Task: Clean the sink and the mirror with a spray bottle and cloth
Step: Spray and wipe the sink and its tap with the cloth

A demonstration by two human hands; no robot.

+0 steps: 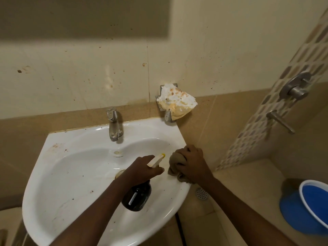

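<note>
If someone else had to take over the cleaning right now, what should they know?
Left hand grips the spray bottle over the basin, nozzle toward the right rim.
Right hand grips a bunched brown cloth, pressed on the sink at its right rim.
Done: cannot tell.
Left: brown specks on the sink's left and front rim; the mirror, top left.

Tap (pixel 113 125) (upright) blocks basin (pixel 74 167) rear.

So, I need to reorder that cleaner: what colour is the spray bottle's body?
Very dark, near black, with a pale cream trigger head; the spray bottle shows in the head view.
</note>
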